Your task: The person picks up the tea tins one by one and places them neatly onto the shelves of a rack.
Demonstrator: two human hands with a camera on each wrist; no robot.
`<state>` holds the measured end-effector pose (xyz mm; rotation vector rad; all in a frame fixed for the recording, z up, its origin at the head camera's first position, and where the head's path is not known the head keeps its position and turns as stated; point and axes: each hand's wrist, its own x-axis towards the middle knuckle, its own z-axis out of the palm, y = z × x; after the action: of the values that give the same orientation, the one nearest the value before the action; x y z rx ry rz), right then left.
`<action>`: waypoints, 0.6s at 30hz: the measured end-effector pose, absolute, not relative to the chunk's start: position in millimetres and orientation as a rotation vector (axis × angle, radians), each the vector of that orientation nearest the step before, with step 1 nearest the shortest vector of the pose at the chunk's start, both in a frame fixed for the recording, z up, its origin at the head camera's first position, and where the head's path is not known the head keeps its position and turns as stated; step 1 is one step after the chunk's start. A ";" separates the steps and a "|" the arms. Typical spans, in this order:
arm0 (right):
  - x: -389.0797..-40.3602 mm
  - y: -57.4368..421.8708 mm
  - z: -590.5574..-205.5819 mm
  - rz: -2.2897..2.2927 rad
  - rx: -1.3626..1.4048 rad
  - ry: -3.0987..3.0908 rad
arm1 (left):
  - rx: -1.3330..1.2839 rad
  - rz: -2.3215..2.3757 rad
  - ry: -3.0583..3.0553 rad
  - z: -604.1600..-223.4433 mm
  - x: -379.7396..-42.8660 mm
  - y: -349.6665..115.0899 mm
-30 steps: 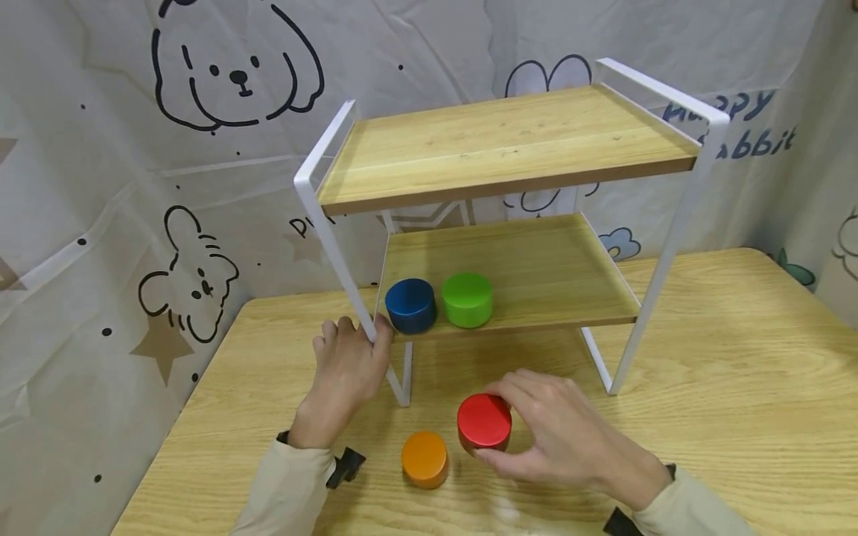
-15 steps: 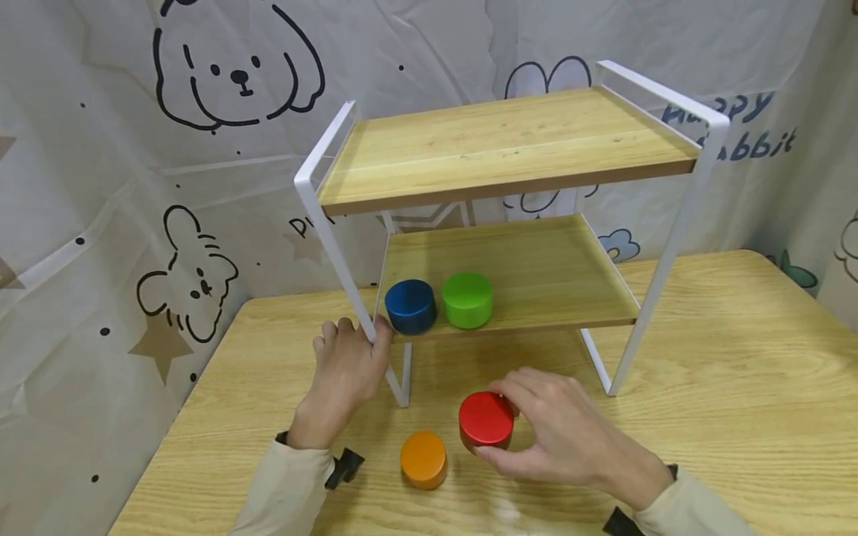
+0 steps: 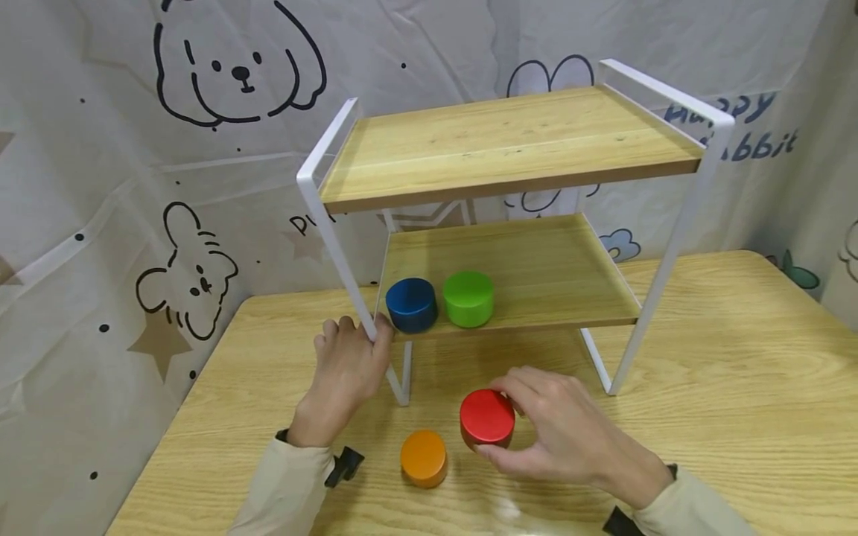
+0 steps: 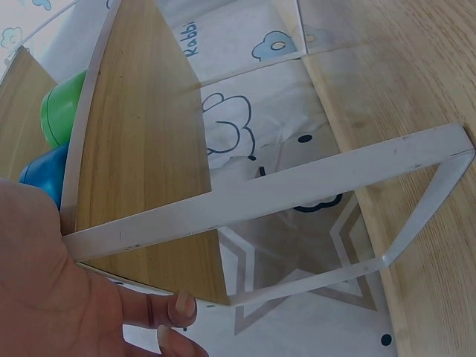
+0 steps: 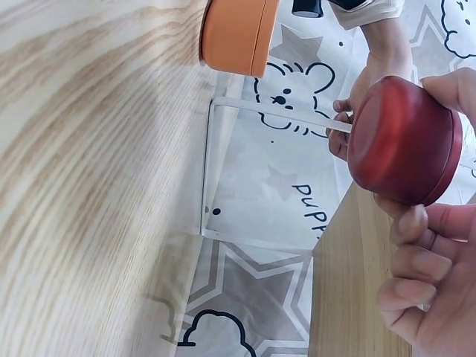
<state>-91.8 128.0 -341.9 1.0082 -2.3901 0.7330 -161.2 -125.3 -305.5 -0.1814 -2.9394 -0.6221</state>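
Note:
In the head view my right hand point(image 3: 559, 428) grips a round red tin point(image 3: 487, 418) between thumb and fingers. The right wrist view shows this red tin point(image 5: 405, 141) held up off the tabletop, its underside visible. Left of it an orange tin point(image 3: 424, 458) stands on the table. My left hand point(image 3: 348, 368) holds the front left post of a two-tier shelf rack point(image 3: 509, 141), thumb on one side and fingers on the other. On the rack's lower board sit a blue tin point(image 3: 412, 304) and a green tin point(image 3: 468, 298), side by side near the left end.
The white metal frame point(image 3: 660, 275) of the rack rises at the right. Its wooden upper board overhangs the lower board point(image 3: 550, 268). A wood-grain table point(image 3: 751, 357) lies beneath, and a printed cloth point(image 3: 94, 186) hangs behind and at the left.
The red tin has risen very slightly and shifted a little to the right in my right hand. My left hand stays on the rack post.

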 end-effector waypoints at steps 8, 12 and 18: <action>-91.2 128.9 -341.3 0.764 1.008 -2.367 | -0.191 -0.619 -2.940 -304.8 -161.9 -125.1; -91.0 132.3 -337.7 0.782 1.002 -2.351 | -0.200 -0.624 -2.948 -303.9 -162.7 -123.6; -93.3 140.0 -325.2 0.795 0.958 -2.329 | -0.186 -0.635 -2.959 -303.8 -161.4 -125.0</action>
<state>-93.3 140.0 -325.2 0.9585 -2.3291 0.7953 -161.4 -125.0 -303.8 -0.1862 -2.9590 -0.6351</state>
